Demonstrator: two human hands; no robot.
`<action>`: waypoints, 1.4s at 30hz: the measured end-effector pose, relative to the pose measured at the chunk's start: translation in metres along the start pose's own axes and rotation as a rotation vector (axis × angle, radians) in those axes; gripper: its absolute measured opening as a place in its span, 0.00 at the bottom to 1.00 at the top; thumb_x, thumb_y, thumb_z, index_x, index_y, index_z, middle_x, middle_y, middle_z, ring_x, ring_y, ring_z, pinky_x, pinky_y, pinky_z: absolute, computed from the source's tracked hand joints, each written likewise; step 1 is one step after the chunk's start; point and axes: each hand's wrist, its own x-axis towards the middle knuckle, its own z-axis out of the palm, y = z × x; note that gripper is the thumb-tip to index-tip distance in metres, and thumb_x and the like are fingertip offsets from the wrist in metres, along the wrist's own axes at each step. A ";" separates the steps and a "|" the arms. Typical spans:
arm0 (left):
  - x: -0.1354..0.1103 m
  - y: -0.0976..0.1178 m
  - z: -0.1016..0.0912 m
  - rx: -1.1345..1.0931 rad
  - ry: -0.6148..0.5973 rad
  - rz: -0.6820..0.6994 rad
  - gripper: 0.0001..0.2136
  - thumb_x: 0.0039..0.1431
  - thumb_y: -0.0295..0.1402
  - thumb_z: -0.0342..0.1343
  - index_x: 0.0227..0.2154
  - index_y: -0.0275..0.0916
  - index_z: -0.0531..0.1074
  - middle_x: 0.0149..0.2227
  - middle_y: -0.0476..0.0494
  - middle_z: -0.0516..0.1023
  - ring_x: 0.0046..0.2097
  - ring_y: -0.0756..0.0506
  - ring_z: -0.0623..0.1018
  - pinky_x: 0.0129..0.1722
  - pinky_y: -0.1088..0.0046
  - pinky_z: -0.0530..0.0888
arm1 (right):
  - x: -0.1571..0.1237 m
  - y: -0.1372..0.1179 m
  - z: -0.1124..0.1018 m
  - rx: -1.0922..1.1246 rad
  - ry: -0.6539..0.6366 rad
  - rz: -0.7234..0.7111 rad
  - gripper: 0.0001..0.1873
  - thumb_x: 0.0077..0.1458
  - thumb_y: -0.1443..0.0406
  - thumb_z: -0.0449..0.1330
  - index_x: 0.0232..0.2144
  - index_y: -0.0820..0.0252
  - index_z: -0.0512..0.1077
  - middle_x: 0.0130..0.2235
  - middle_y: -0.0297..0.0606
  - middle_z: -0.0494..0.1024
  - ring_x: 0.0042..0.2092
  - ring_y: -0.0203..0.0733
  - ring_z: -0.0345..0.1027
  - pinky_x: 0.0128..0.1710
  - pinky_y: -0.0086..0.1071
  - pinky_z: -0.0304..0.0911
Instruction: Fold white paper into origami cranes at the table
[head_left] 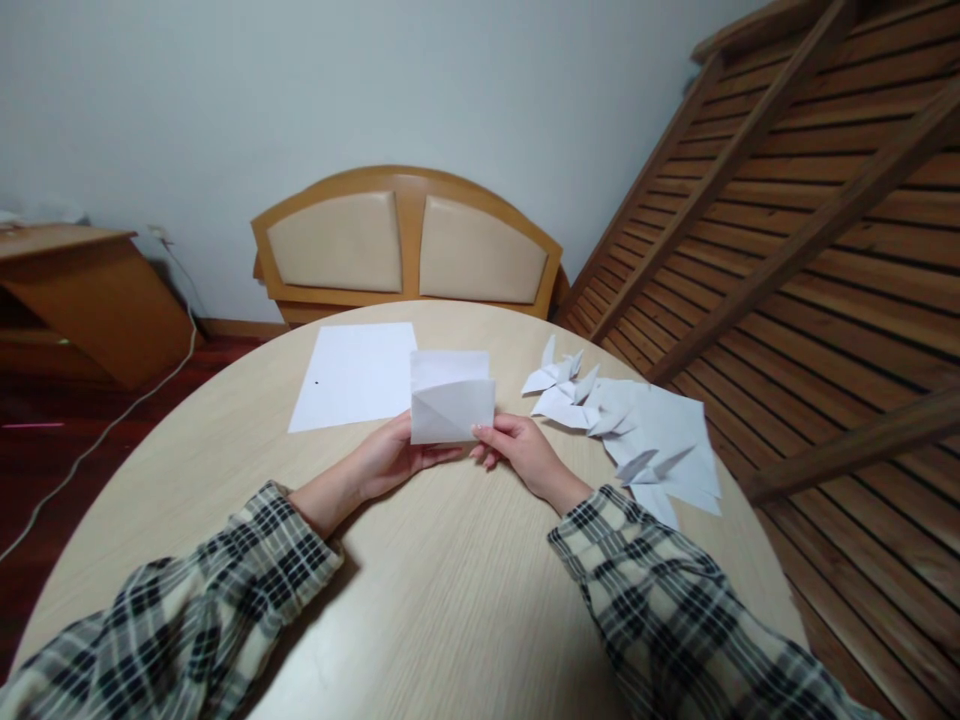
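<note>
A folded sheet of white paper point(453, 408) with a diagonal crease is held up over the middle of the table. My left hand point(390, 458) grips its lower left edge, the fingers partly behind it. At the lower right corner, my right hand point(521, 452) pinches the paper between thumb and fingers. Beyond it to the left lies a flat white sheet point(356, 375) with a small dark mark. To the right of my right hand sit several folded paper birds point(562, 393), some on or beside another white sheet point(675, 435).
The round wooden table point(420, 590) fills the foreground. Behind it stands a headboard point(409, 240) with cream panels. A slatted wooden frame point(817, 250) leans close on the right. At the left are a wooden desk point(97, 300) and a white cable point(112, 425) along the floor.
</note>
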 end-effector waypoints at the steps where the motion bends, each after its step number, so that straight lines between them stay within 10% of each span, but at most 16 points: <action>1: 0.000 0.001 0.001 0.011 0.006 0.006 0.16 0.62 0.29 0.55 0.52 0.34 0.71 0.54 0.31 0.75 0.53 0.37 0.77 0.57 0.55 0.70 | 0.001 0.000 0.000 0.017 0.003 0.005 0.19 0.46 0.52 0.68 0.28 0.64 0.74 0.25 0.38 0.79 0.21 0.31 0.67 0.21 0.26 0.64; 26: 0.017 0.004 0.003 0.128 0.020 0.146 0.15 0.55 0.26 0.62 0.46 0.36 0.77 0.51 0.37 0.78 0.52 0.39 0.77 0.54 0.62 0.72 | 0.019 0.002 0.005 0.121 0.086 -0.081 0.19 0.45 0.50 0.68 0.27 0.61 0.76 0.27 0.33 0.72 0.25 0.31 0.64 0.23 0.26 0.65; 42: 0.026 0.002 -0.009 0.078 0.210 0.132 0.11 0.47 0.36 0.65 0.31 0.33 0.78 0.30 0.42 0.83 0.30 0.43 0.79 0.33 0.70 0.74 | 0.014 0.001 0.008 0.042 -0.011 -0.101 0.15 0.46 0.56 0.67 0.35 0.58 0.78 0.33 0.36 0.75 0.31 0.35 0.65 0.24 0.26 0.64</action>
